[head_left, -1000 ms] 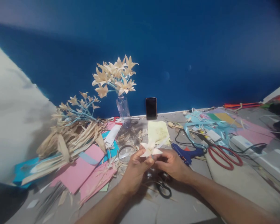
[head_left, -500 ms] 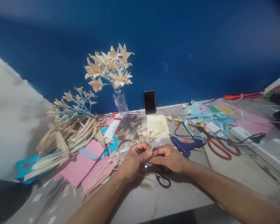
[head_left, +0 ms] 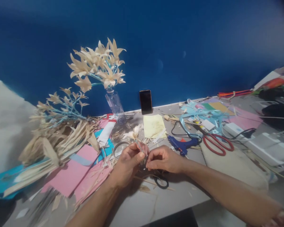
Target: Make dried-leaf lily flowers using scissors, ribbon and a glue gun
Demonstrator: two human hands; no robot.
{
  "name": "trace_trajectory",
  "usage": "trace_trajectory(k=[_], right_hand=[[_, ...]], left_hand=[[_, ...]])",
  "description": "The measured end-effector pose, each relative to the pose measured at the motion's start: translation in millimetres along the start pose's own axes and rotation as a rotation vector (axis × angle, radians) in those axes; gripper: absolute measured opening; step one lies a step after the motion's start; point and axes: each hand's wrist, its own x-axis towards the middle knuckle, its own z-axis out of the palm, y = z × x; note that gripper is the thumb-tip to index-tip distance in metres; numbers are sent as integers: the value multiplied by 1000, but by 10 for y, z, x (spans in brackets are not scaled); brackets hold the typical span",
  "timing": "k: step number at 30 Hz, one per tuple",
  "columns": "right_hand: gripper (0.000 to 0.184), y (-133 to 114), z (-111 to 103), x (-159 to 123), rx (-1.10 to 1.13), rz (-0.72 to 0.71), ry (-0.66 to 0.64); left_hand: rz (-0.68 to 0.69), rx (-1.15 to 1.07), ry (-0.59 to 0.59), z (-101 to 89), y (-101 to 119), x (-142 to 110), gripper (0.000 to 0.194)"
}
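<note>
My left hand (head_left: pixel 132 159) is closed in a pinch on a thin, pale-blue flower stem (head_left: pixel 139 145). A small cream bud (head_left: pixel 135 135) tops that stem, which leans up and left. Close beside it, my right hand (head_left: pixel 162 159) has thumb and fingers pinched together at the stem's lower end; what lies between those fingertips is too small to make out. Just below both hands, scissors with a black handle (head_left: pixel 162 182) lie partly hidden on the table. A roll of tape (head_left: pixel 117 148) sits left of my left hand, and a blue glue gun (head_left: pixel 182 144) lies beyond my right.
Cream flowers (head_left: pixel 99 64) stand in a clear bottle (head_left: pixel 115 107) at the back. Dried husks (head_left: pixel 61 138) and pink paper (head_left: pixel 72 168) cover the left. A phone (head_left: pixel 146 101) leans on the wall. Red-handled scissors (head_left: pixel 218 145), blue ribbon (head_left: pixel 203 115) and a power strip (head_left: pixel 255 145) lie right.
The view has turned slightly right, so everything sits further left. The stem, upright before, now tilts left, and my fingertips have parted slightly.
</note>
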Motion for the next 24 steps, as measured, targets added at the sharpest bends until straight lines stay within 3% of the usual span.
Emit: trace_trajectory(k=[6,18,24], right_hand=[[27,31,-48,25,-122,-69,-74],[29,52,-135,26,-84,-78,-264],[34,75,-122,52,-49,-34,-267]], left_hand=[[-53,79,14,-39,-20,-16,27],[-81,182,-174,-131,32,-41,18],[-96,145,-226,-140,-3,-56,19]])
